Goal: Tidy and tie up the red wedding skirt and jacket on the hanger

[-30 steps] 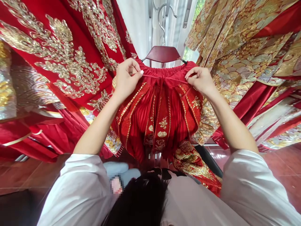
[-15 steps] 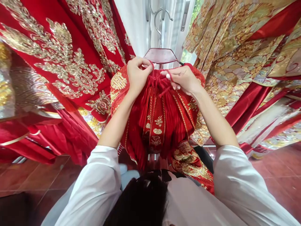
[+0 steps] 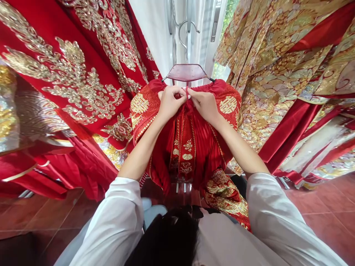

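Observation:
A pleated red skirt (image 3: 187, 144) with gold embroidered panels hangs from a clear hanger (image 3: 187, 72) with a metal hook. At the middle of its gathered waist, my left hand (image 3: 172, 100) pinches a thin red drawstring (image 3: 186, 92) between thumb and fingers. My right hand (image 3: 204, 105) is closed at the same spot, fingertips meeting the left ones on the string. The string rises in a small loop in front of the hanger bar. Exactly how the strands cross is hidden by the fingers.
Red garments with gold beading (image 3: 80, 74) hang close on the left. Gold patterned garments (image 3: 266, 81) hang on the right. Behind the hanger are metal rails and a white door frame (image 3: 216, 22). A gold-embroidered red cloth (image 3: 227, 199) lies low, near my body.
My hands have come together at the waist's middle; the right one moved left with its string end. The hanger and both embroidered sides of the skirt show more fully.

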Demonstrator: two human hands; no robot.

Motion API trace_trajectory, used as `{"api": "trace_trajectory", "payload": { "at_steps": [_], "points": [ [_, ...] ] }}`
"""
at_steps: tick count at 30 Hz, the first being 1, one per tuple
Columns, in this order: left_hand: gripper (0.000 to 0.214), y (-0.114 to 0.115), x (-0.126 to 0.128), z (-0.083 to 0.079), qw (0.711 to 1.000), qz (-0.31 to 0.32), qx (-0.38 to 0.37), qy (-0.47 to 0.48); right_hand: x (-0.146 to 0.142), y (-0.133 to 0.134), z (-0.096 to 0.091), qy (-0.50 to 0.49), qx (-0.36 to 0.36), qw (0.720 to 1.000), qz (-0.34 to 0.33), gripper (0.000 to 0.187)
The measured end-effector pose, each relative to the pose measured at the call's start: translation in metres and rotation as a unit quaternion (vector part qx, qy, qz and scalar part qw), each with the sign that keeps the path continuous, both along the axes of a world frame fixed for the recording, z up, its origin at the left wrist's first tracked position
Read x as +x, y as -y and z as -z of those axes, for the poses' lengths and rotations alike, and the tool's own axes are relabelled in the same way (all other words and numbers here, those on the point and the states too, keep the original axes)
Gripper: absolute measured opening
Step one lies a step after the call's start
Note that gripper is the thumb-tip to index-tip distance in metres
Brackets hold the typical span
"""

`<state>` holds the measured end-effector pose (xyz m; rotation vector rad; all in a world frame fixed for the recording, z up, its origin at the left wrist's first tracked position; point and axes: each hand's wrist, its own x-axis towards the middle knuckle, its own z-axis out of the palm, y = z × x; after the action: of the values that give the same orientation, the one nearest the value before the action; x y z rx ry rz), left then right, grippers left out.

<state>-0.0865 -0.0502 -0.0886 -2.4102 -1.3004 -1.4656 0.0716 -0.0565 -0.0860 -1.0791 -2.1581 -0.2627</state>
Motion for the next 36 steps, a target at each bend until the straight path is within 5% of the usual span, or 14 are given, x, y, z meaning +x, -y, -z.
{"api": "trace_trajectory", "payload": {
  "at_steps": [10, 18, 21, 24, 27, 31, 36],
  "points": [
    [0.009, 0.006, -0.003, 0.006, 0.997, -0.058, 0.039, -0.045, -0.01, 0.001, 0.0, 0.031, 0.004, 0.999, 0.032, 0.031],
    [0.008, 0.03, -0.017, 0.001, 0.981, -0.178, 0.053, -0.049, 0.016, 0.007, 0.003, -0.008, -0.034, 0.987, 0.154, 0.023],
    [0.008, 0.035, -0.02, 0.002, 0.986, -0.158, 0.054, -0.014, 0.021, 0.008, 0.005, -0.064, -0.036, 0.993, 0.095, 0.019],
    [0.009, 0.032, -0.016, 0.002, 0.996, -0.071, 0.014, 0.046, 0.014, 0.008, 0.004, -0.169, -0.097, 0.981, 0.005, 0.016],
    [0.011, 0.024, -0.013, -0.001, 0.994, 0.006, -0.04, 0.105, 0.006, 0.006, 0.001, -0.292, -0.22, 0.926, -0.088, 0.015],
    [0.02, 0.016, -0.021, -0.003, 0.986, 0.023, -0.079, 0.143, 0.015, 0.001, -0.003, -0.359, -0.328, 0.858, -0.167, 0.02],
    [0.021, 0.028, -0.037, -0.011, 0.997, 0.025, -0.063, 0.046, 0.04, 0.004, -0.005, -0.262, -0.249, 0.922, -0.137, 0.014]
  ]
}}
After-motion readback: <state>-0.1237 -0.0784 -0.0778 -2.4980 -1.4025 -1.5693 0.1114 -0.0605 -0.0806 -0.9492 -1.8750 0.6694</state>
